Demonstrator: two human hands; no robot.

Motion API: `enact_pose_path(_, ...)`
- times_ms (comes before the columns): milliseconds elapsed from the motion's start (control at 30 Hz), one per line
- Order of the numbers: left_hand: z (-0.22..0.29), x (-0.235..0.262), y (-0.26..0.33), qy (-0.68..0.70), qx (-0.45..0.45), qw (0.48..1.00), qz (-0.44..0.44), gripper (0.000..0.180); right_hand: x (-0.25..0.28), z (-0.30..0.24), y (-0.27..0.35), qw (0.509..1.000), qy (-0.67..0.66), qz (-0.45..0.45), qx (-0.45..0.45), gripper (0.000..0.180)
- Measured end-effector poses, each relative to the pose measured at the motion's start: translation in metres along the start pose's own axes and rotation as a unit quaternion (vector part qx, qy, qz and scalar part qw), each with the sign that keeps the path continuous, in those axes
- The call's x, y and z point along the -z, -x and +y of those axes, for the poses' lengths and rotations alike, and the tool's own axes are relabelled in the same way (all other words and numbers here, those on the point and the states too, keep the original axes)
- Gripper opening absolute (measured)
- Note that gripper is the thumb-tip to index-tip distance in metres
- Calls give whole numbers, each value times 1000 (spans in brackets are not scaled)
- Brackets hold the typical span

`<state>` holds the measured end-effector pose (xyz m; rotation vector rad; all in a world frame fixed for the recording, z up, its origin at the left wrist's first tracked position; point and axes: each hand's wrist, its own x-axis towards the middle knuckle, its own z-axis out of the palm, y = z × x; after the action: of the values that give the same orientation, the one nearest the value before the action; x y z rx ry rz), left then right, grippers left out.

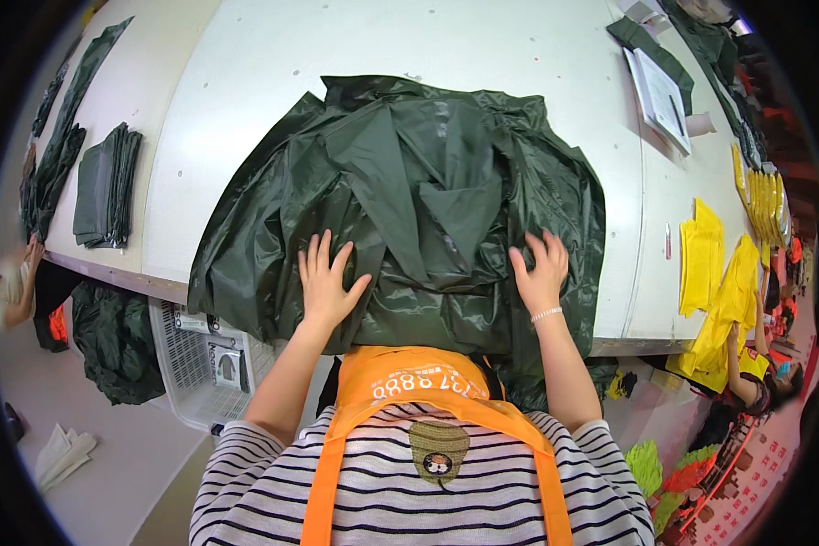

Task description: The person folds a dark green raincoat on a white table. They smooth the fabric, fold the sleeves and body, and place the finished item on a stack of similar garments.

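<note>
Big dark-green glossy plastic rain garment (428,200), crumpled in a heap, lies on the white work table (246,82), at the near edge and about mid-width; its lower hem spills over that edge toward the person. Looks thin, light, very soft, w/ no stiffness at all: folds stand up only where air is trapped. Sheen suggests slippery film, so prob. slides on the tabletop and on itself, and a flat press will shift layers rather than pin them. Not fragile, but thin film could snag or stretch if yanked. Best hold, I'd judge: pinch a hem, seam or the pointed flap near the centre, not the slick flat panels.

Left hand (326,282) lies palm-down on the heap's near-left part, fingers spread apart, pressing, not clamped on anything. Right hand (541,268), bead bracelet at the wrist, rests on the near-right part, fingers spread and slightly curled, tips on the film; no pinch visible. Garment thus sits under and beyond both hands, most of its bulk toward the table's far side.

Stack of folded dark-green pieces (107,187) lies near the table's left edge, well apart. White plastic basket (196,364) stands below the near edge, left.
</note>
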<state>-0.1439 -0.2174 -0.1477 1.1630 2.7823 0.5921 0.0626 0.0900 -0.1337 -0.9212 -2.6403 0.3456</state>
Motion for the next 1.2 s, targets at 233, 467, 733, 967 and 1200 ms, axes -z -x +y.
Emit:
enact_pose_path(233,95,-28,-43,173,195,936,-237,48,-47,-18,-131,982,-170,-16,-81,41)
enact_pose_path(467,92,-3,-43,826,334,449,-65,19,-13,63,-161,862,-383,-85,-321,26)
enact_pose_path(733,137,32,-45,809,254,519,-112,24,55,-96,-127,899,-296,-151,286,15)
enact_pose_path(967,176,76,-84,819,168,544,-68,14,-146,-83,-116,643,-215,-678,284,39)
enact_pose_path(1200,114,85,-84,809,97,564,-133,22,-10,-72,-125,836,-440,-319,72,31)
